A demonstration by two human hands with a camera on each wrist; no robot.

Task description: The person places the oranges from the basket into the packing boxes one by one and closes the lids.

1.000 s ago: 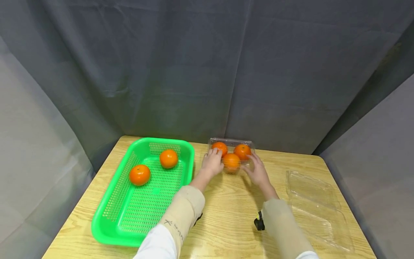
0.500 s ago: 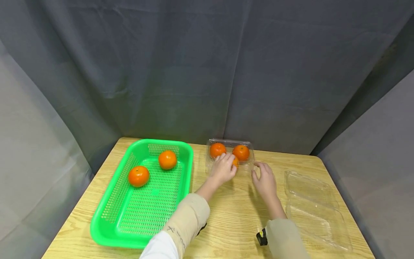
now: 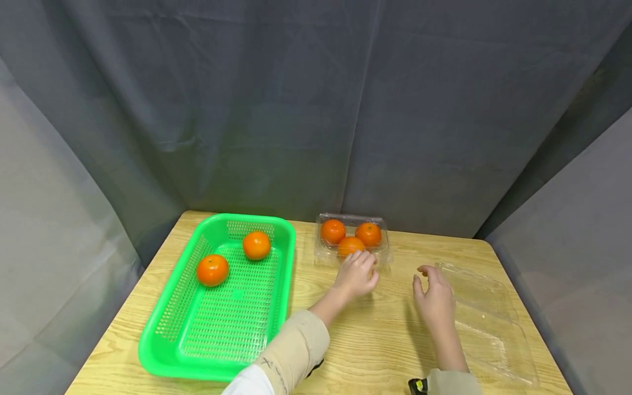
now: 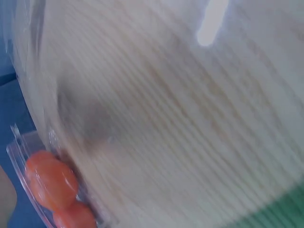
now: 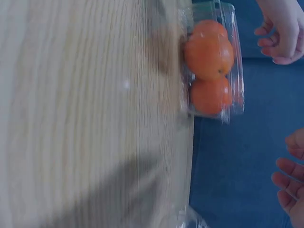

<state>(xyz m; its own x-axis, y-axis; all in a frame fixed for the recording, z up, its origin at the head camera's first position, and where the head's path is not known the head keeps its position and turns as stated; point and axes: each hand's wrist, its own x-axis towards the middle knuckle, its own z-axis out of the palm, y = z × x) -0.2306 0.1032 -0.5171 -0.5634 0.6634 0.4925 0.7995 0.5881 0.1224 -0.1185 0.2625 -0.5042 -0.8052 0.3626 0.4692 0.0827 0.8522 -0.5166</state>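
Observation:
Three oranges, a left one [image 3: 333, 232], a right one [image 3: 368, 234] and a front one [image 3: 351, 244], lie in a clear plastic box [image 3: 379, 254] at the table's back edge. Just in front of this box in the head view, my left hand [image 3: 356, 275] hovers with loosely bent fingers and holds nothing. My right hand [image 3: 435, 300] is further right, thumb and fingers apart, beside a second clear plastic container [image 3: 498, 334]. In the right wrist view the oranges [image 5: 209, 56] sit behind the transparent wall, with both hands raised off the box.
A green plastic basket [image 3: 290, 263] stands on the left with two more oranges inside, one nearer [image 3: 213, 270] and one farther [image 3: 257, 245]. The wooden table [image 3: 385, 351] ends at a grey curtain [image 3: 276, 109] behind the box.
My left hand has come off the front orange and drawn toward me and right. My right hand has left the box's side and moved right, toward the second container.

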